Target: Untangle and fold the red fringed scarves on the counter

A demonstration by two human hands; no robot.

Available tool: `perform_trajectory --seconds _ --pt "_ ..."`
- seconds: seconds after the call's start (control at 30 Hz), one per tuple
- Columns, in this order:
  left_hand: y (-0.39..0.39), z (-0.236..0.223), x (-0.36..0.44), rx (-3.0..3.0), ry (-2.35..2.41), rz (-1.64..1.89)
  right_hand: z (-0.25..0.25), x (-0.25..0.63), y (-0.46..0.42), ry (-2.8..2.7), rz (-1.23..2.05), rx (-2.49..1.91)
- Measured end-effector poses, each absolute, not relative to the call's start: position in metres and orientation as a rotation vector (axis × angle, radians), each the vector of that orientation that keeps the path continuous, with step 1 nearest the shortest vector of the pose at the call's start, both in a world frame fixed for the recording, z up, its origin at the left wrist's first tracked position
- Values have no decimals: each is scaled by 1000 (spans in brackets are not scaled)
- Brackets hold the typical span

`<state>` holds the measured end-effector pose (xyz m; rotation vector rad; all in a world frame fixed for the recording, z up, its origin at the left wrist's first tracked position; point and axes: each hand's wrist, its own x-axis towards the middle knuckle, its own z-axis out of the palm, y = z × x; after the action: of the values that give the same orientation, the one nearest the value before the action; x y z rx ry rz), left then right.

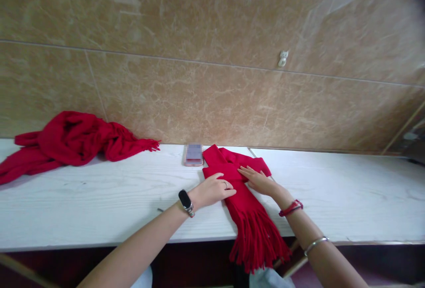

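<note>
A red fringed scarf (pixel 237 197) lies folded across itself on the white table, its tasselled end hanging over the front edge. My left hand (pixel 215 189) rests on the scarf's left side, fingers stretched out over the cloth. On the right side of the fold, my right hand (pixel 257 179) lies flat with its fingers extended toward the middle. Neither hand grips the fabric visibly. The upper part of the scarf forms a crossed band with a loop behind it.
A second red scarf (pixel 78 140) is heaped at the table's left, against the tiled wall (pixel 172 89). A phone (pixel 194 155) lies just left of the folded scarf. The white table (pixel 332 195) has its front edge near me. A small white figure (pixel 283 58) is on the wall.
</note>
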<state>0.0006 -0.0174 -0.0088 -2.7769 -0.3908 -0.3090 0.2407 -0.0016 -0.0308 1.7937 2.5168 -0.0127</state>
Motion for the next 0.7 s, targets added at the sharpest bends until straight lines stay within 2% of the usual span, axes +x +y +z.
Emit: perform_trajectory --seconds 0.3,0.47,0.7 --pt "-8 -22 2 -2724 -308 -343 -52 259 20 2714 409 1536" --pt "-4 -7 0 -2842 -233 -268 -47 253 16 2689 420 1571" --pt "10 -4 34 -2672 9 -158 -50 257 22 2714 412 1507"
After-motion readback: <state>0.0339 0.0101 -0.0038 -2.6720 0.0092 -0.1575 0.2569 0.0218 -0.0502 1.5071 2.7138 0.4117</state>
